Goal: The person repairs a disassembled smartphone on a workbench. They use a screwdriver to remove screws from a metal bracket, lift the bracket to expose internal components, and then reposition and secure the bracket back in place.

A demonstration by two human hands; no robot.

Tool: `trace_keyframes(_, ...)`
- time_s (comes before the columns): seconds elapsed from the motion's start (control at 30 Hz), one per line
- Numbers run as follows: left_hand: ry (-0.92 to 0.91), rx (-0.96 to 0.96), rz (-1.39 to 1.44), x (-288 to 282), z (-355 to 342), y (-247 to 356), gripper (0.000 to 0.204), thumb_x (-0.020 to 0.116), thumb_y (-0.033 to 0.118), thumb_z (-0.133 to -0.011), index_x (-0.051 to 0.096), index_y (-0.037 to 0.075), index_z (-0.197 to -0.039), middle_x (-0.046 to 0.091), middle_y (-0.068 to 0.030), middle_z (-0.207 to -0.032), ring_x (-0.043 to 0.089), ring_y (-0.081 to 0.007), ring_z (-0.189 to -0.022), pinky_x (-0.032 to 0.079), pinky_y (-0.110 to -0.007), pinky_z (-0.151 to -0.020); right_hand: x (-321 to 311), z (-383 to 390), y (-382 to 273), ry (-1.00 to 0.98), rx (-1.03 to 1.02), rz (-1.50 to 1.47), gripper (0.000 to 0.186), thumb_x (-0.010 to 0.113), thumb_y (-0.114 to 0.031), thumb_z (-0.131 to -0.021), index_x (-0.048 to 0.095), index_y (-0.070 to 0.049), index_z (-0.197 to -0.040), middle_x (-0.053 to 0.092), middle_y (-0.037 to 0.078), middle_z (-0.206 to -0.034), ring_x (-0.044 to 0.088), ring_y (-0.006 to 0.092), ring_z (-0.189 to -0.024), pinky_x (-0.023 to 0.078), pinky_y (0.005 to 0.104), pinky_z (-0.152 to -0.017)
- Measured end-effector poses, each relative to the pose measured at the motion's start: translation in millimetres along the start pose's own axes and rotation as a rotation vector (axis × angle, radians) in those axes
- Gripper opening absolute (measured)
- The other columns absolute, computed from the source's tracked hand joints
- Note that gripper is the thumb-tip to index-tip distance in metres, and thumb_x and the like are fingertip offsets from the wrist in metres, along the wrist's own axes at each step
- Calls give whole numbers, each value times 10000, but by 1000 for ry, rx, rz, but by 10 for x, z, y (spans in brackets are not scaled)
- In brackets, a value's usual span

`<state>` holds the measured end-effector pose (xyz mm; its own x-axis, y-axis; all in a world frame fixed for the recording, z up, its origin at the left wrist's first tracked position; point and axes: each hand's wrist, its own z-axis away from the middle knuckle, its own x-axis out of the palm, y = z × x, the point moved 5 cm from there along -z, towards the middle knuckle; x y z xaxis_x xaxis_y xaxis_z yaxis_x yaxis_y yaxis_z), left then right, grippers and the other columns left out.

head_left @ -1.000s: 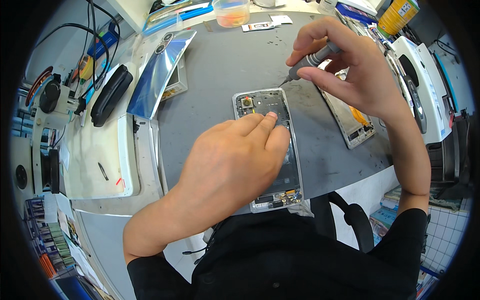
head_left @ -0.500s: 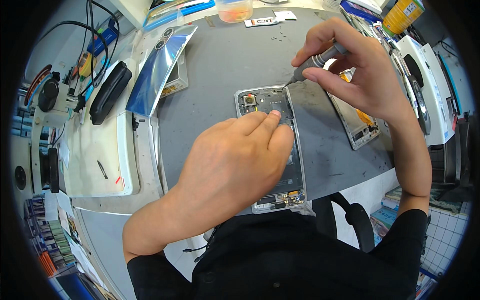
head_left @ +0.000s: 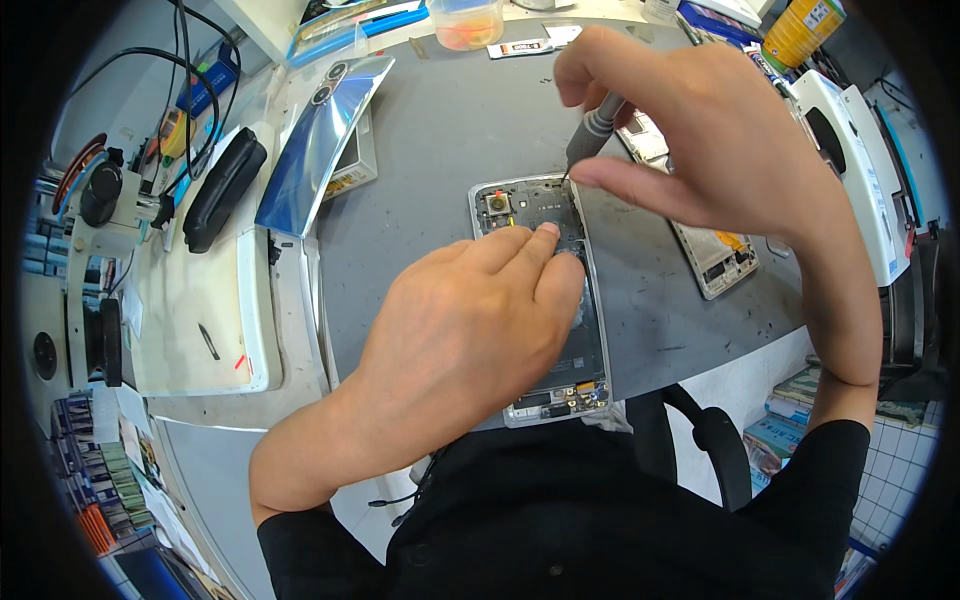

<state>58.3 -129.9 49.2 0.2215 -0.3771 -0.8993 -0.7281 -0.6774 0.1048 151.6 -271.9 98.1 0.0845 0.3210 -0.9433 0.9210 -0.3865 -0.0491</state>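
Grey work mat [head_left: 440,140]: covering the bench centre, scuffed and dusty, curving w/ the lens.
White tray [head_left: 200,300]: lying left of the mat, a small dark tool resting on it.
White machine [head_left: 850,160]: sitting at the far right edge, near a yellow bottle [head_left: 800,30].
Black chair [head_left: 700,430]: showing below the bench front, tiled floor beside it.
Blue back cover [head_left: 315,150]: lying upper left, shiny, tilted, camera holes at its top.
Left hand [head_left: 470,330]: pressing flat on the opened phone [head_left: 545,300], fingers together, holding it down; phone lying mid-mat, lengthwise, insides facing up.
Right hand [head_left: 710,140]: pinching a screwdriver [head_left: 590,135], tip touching the phone's top right corner.
Screen part [head_left: 705,240]: lying just right of the phone.
Black pouch [head_left: 225,185]: lying far left among cables.
Plastic tub [head_left: 465,20]: standing at the back edge, orange bits inside.
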Motion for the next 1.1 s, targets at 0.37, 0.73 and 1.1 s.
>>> trace_keyframes(0.37, -36, -35, -45, -10, 12, 17, 155, 734, 98, -822, 625, 37, -914, 762, -142, -1163, 734, -272, -1048, 612, -361, -785, 31, -38, 65, 29, -71, -45, 327, 801, -130, -898, 586, -92, -1141, 749, 52, -944, 763, 231, -754, 560, 343, -673)
trace_keyframes(0.73, -113, -89, -32, -16, 20, 39, 127, 728, 61, -823, 613, 48, -875, 753, -169, -1216, 741, -298, -1075, 617, -371, -773, 13, -55, 67, 8, -85, 65, 360, 846, -286, -868, 634, -107, -1097, 749, 54, -888, 740, 228, -683, 538, 301, -589)
trace_keyframes(1.1, -79, -91, -96, 27, 17, 61, 127, 707, 43, -833, 588, 45, -787, 762, -184, -1190, 746, -259, -983, 550, -303, -647, -29, -53, 129, -150, -25, -25, 313, 842, -188, -838, 670, -20, -1037, 746, 72, -869, 748, 272, -720, 569, 341, -623)
